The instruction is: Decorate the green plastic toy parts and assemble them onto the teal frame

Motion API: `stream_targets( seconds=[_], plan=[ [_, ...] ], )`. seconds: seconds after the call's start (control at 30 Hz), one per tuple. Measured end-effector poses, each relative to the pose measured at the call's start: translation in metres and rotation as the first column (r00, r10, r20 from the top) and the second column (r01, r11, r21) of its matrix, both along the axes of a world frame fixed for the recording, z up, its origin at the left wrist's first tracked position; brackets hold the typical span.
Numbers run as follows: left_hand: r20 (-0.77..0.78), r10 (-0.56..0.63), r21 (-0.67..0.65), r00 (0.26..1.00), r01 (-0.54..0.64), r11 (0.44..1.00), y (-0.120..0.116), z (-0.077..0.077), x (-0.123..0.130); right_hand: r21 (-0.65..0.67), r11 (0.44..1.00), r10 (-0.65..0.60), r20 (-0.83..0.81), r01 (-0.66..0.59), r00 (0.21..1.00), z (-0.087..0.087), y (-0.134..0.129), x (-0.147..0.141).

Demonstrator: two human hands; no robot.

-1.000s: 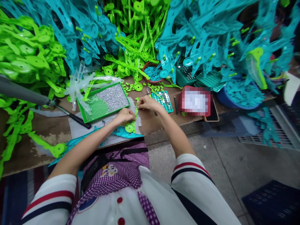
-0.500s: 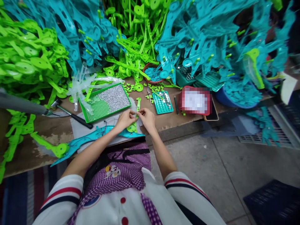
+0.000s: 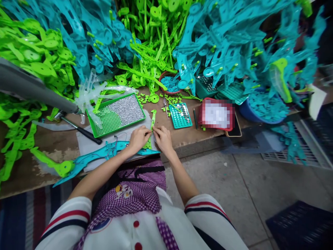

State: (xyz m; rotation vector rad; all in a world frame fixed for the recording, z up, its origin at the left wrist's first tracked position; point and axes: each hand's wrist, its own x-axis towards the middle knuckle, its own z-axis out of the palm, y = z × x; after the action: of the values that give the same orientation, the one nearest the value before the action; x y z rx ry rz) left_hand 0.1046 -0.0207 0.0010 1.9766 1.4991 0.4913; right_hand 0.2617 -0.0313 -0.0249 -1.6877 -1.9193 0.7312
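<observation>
Both hands meet over the front of the workbench at a long lime-green plastic part (image 3: 153,116). My left hand (image 3: 139,138) pinches it from the left, and my right hand (image 3: 162,138) pinches it from the right; the fingertips almost touch. Its narrow end points away from me, while its wider end shows below the fingers. Whether a smaller piece is between the fingertips I cannot make out. Under my left wrist lies a long blue plastic part (image 3: 96,154) with thin wires, and another lime-green part (image 3: 65,168) rests at its left end.
A green perforated tray (image 3: 108,121) of small metal pieces and a hammer (image 3: 83,131) lie left. To the right are a teal tray (image 3: 179,121) with round silvery pieces, a red basket (image 3: 200,116) and a phone (image 3: 236,126). Tall blue and green plastic piles line the back. A grey tool (image 3: 39,86) hangs at left.
The grey hanging tool has swung further into view from the left. Both hands stay on the lime-green part, with only a slight shift of the fingers.
</observation>
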Motion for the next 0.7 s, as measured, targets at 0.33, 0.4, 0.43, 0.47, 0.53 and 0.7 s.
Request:
stream_targets(
  seconds=[0.33,0.4,0.43,0.47,0.53,0.7],
  plan=[
    [0.036,0.007,-0.023,0.999,-0.006,1.0,-0.004,0.002,0.0,-0.03,0.995,0.093,0.081,-0.091,0.992,0.013,0.011,0.01],
    [0.081,0.014,-0.071,0.997,-0.008,0.997,-0.004,0.004,-0.003,-0.063,0.993,0.099,0.059,-0.096,0.993,0.016,0.014,0.01],
    [0.096,0.032,-0.099,0.995,-0.023,0.995,-0.004,0.004,-0.005,-0.077,0.992,0.103,0.052,-0.099,0.993,0.018,0.015,0.009],
    [0.101,0.055,-0.124,0.993,-0.042,0.991,-0.005,0.005,-0.007,-0.087,0.991,0.104,0.051,-0.1,0.993,0.019,0.015,0.009],
    [0.087,0.089,-0.149,0.992,-0.076,0.986,-0.006,0.005,-0.009,-0.097,0.991,0.095,0.059,-0.089,0.994,0.02,0.016,0.009],
    [0.039,0.03,-0.1,0.999,-0.026,0.995,-0.007,0.005,-0.007,-0.095,0.994,0.068,0.053,-0.063,0.996,0.021,0.015,0.008]
  ],
)
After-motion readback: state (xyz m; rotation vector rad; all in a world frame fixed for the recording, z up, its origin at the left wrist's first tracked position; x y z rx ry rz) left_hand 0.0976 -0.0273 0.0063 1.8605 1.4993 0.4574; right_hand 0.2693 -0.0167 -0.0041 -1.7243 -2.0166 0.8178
